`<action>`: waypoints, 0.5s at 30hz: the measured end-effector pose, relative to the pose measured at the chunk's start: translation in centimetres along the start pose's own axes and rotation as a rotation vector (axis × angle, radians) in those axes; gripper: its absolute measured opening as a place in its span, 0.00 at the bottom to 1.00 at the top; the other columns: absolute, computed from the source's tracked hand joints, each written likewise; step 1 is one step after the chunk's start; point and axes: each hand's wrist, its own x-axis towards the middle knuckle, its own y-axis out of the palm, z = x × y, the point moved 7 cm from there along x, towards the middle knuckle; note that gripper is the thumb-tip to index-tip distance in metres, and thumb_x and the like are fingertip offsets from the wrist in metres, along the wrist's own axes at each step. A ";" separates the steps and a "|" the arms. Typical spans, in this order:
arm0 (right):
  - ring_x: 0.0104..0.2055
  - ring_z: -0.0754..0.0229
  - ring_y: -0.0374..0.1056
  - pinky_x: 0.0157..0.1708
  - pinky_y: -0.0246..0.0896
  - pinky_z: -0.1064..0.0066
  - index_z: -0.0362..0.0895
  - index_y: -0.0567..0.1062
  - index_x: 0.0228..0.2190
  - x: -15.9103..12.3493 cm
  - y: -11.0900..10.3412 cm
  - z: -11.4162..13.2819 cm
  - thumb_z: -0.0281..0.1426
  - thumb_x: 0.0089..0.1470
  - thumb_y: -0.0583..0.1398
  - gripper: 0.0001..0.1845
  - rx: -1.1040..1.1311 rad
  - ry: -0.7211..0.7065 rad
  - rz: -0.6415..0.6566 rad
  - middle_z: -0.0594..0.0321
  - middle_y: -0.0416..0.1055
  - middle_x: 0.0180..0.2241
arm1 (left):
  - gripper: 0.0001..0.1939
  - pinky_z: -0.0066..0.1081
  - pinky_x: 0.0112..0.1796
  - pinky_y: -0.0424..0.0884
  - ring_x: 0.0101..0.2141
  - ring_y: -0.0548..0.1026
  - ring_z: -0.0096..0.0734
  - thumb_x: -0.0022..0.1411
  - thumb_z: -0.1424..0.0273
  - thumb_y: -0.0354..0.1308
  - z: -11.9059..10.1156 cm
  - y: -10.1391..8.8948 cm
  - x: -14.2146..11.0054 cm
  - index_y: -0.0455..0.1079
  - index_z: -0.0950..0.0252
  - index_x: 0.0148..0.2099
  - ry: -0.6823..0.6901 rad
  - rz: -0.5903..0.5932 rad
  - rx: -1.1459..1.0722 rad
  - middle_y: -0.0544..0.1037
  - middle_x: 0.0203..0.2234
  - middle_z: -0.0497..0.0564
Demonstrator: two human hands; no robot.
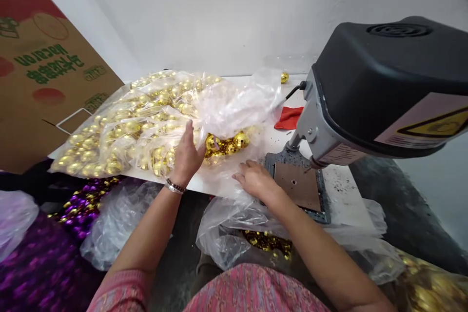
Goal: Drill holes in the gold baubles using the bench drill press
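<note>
The left hand [187,153] is found open, not gripping, with its palm and fingers pressed against a clear plastic bag of gold mirrored baubles [157,129], which is spread across a white worktable [345,190]. The right hand [256,179] is also open and is laid flat on the bag's film, just beside the base plate [297,186] of a black-hooded bench machine [383,78].

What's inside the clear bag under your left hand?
Gold mirror balls fill the clear plastic bag; those beneath the left hand are hidden by it.
</note>
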 end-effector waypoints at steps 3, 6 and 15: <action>0.68 0.53 0.76 0.71 0.80 0.50 0.44 0.78 0.65 -0.8 -1.5 -0.9 0.50 0.74 0.66 0.30 -0.028 0.081 -0.084 0.49 0.76 0.67 | 0.52 0.61 0.79 0.69 0.80 0.69 0.69 0.60 0.68 0.75 -1.8 -0.2 4.1 0.66 0.69 0.83 -0.023 -0.074 0.047 0.75 0.78 0.73; 0.68 0.52 0.76 0.71 0.80 0.49 0.43 0.78 0.65 -0.7 -1.7 -2.0 0.50 0.73 0.67 0.31 -0.058 0.157 -0.094 0.49 0.77 0.66 | 0.30 0.57 0.70 0.79 0.67 0.82 0.63 0.66 0.66 0.72 -2.8 0.6 8.5 0.79 0.64 0.69 -0.111 -0.050 -0.060 0.87 0.63 0.67; 0.67 0.53 0.76 0.70 0.81 0.50 0.44 0.78 0.65 2.5 -0.3 -1.1 0.50 0.73 0.67 0.30 -0.062 0.148 -0.020 0.50 0.77 0.66 | 0.12 0.42 0.61 0.83 0.56 0.85 0.45 0.81 0.59 0.64 -6.8 -2.0 12.5 0.79 0.60 0.58 0.076 -0.223 -0.287 0.87 0.50 0.55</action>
